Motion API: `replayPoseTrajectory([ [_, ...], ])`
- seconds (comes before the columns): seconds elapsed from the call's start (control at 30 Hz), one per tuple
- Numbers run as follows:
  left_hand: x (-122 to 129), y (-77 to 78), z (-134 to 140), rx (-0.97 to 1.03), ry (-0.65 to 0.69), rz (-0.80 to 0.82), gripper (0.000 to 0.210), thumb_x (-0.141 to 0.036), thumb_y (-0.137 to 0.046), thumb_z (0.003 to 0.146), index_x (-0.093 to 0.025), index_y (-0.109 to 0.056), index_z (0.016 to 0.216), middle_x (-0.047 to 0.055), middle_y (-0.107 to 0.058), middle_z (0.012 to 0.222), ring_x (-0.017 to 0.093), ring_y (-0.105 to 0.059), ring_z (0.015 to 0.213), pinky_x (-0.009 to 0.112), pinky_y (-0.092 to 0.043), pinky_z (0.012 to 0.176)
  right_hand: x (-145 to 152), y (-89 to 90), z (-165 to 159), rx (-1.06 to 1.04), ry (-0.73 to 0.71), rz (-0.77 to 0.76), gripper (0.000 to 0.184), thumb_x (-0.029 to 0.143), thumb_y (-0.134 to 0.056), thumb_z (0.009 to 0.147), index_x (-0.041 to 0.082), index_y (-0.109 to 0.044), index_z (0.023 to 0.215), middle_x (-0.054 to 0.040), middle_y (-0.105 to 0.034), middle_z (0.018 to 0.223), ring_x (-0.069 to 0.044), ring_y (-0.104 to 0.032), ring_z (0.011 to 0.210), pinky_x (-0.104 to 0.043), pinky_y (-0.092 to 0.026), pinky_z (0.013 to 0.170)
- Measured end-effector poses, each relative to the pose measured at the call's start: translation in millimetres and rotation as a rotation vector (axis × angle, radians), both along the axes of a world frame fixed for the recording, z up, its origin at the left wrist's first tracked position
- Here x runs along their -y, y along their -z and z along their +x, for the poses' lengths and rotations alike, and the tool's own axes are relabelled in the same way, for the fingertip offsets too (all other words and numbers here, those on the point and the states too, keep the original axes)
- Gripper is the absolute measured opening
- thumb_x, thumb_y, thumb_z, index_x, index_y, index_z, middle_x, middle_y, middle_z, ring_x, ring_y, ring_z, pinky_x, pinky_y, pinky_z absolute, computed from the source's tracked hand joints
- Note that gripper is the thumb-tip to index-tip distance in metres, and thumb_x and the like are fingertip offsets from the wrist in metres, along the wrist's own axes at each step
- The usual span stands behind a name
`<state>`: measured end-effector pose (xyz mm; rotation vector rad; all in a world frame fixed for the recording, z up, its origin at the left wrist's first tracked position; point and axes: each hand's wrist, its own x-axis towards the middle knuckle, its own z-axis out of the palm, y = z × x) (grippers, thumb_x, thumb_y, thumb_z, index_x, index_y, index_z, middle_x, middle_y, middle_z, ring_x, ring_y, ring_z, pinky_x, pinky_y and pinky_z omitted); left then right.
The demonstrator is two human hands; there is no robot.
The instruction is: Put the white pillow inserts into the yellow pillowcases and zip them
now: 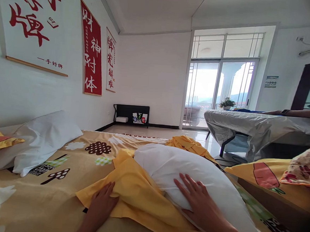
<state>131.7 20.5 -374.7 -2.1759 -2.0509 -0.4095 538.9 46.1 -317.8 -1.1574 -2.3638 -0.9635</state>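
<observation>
A plump white pillow (164, 162) lies on the patterned bed sheet (79, 163) in front of me. Over its near left side spreads a yellow pillowcase (139, 189). My left hand (103, 202) has its fingers curled on the left part of this cloth, gripping it. Fingers spread, my right hand (195, 196) rests flat on top of the white pillow. How far the pillow reaches under the yellow cloth is hidden.
Another white pillow (49, 137) lies at the left by the wall. Bunched yellow cloth (187, 144) sits at the bed's far edge. A carrot-print yellow pillow (247, 168) is at right. Beyond stands a plastic-covered table (250, 122), with another person's arm (301, 113) over it.
</observation>
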Motion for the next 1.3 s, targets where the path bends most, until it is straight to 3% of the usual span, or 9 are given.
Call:
replayPoseTrajectory([
  [0.2, 1.6, -3.4, 2.3, 0.025, -0.005, -0.033, 0.034, -0.033, -0.04, 0.091, -0.035, -0.069, 0.109, 0.0, -0.038, 0.149, 0.023, -0.035, 0.137, 0.047, -0.031, 0.107, 0.1, -0.3, -2.3, 0.001, -0.002, -0.005, 0.088, 0.026, -0.06, 0.071, 0.027, -0.022, 0.15, -0.0105, -0.033, 0.152, -0.034, -0.033, 0.135, -0.052, -0.029, 0.101],
  [0.4, 1.4, -2.7, -0.4, 0.049, -0.042, -0.035, 0.043, -0.033, -0.04, 0.091, -0.029, -0.055, 0.131, 0.003, -0.038, 0.15, 0.021, -0.035, 0.138, 0.043, -0.031, 0.109, 2.1, -0.1, -2.5, 0.006, 0.007, 0.001, 0.088, 0.028, -0.063, 0.072, 0.026, -0.022, 0.15, -0.0114, -0.032, 0.152, -0.035, -0.033, 0.135, -0.052, -0.03, 0.1],
  [0.57, 3.2, -2.3, -1.1, 0.019, 0.013, -0.038, 0.037, -0.034, -0.039, 0.091, -0.032, -0.066, 0.115, 0.001, -0.037, 0.15, 0.024, -0.034, 0.138, 0.044, -0.032, 0.107, 4.7, -0.7, -3.4, 0.017, 0.01, 0.023, 0.087, 0.029, -0.064, 0.072, 0.025, -0.024, 0.15, -0.0117, -0.035, 0.151, -0.034, -0.034, 0.134, -0.053, -0.032, 0.099],
  [0.93, 1.3, -4.6, 2.4, 0.032, -0.031, -0.054, 0.039, -0.032, -0.038, 0.091, -0.03, -0.062, 0.123, 0.002, -0.037, 0.15, 0.023, -0.035, 0.137, 0.045, -0.031, 0.108, 7.0, 1.4, -2.8, -0.009, 0.026, -0.016, 0.091, 0.029, -0.067, 0.072, 0.027, -0.021, 0.15, -0.0102, -0.03, 0.154, -0.035, -0.033, 0.134, -0.053, -0.03, 0.101],
  [1.1, 2.7, -6.2, 2.7, 0.022, -0.004, -0.049, 0.037, -0.033, -0.038, 0.09, -0.029, -0.07, 0.108, 0.002, -0.039, 0.149, 0.025, -0.035, 0.137, 0.046, -0.031, 0.108, 8.3, 1.4, -1.8, -0.034, 0.005, -0.02, 0.088, 0.03, -0.065, 0.074, 0.027, -0.021, 0.15, -0.0106, -0.032, 0.153, -0.034, -0.033, 0.135, -0.053, -0.031, 0.101],
  [1.3, 3.5, -4.7, 1.4, 0.026, -0.03, -0.073, 0.042, -0.034, -0.038, 0.09, -0.025, -0.063, 0.122, 0.006, -0.036, 0.151, 0.025, -0.035, 0.137, 0.046, -0.031, 0.107, 7.8, 4.6, -1.5, -0.034, 0.01, 0.007, 0.088, 0.03, -0.065, 0.074, 0.026, -0.021, 0.15, -0.0109, -0.03, 0.153, -0.034, -0.033, 0.135, -0.052, -0.03, 0.102],
])
